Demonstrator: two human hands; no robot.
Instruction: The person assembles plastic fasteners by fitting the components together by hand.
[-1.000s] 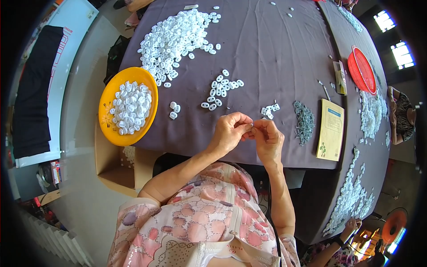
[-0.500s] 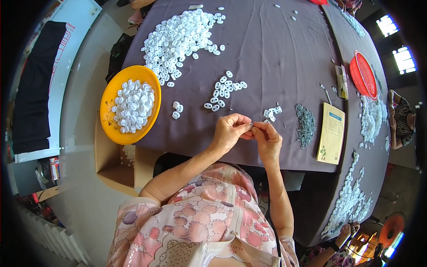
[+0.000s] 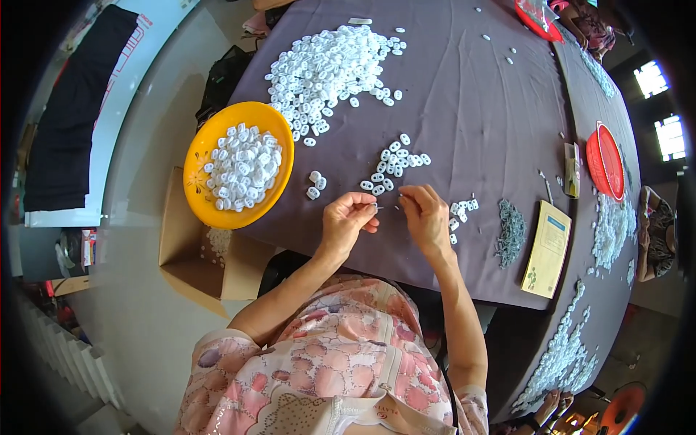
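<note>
My left hand [image 3: 344, 225] is closed in a pinch over the near part of the dark table, holding a small thin greyish piece [image 3: 378, 207] between thumb and forefinger. Just right of it, my right hand [image 3: 429, 221] also has its thumb and fingertips together; what they hold, if anything, is too small to make out. A tiny white bit shows below those fingertips. Beyond my hands lies a loose group of white oval two-holed pieces [image 3: 397, 161]. Several similar pieces [image 3: 461, 210] lie right of my right hand, beside a heap of small grey-green parts [image 3: 512, 233].
A yellow bowl [image 3: 194, 196] of white pieces stands at the left table edge, above a cardboard box [image 3: 243, 275]. A large white heap [image 3: 330, 69] lies farther back. At right are a yellow booklet [image 3: 547, 250] and a red basket [image 3: 605, 163]. Other people's hands [image 3: 554, 406] work beyond.
My hands have moved apart, the left one leftward with the small piece between its fingertips. The whole view has shifted slightly, moving the table's contents rightward.
</note>
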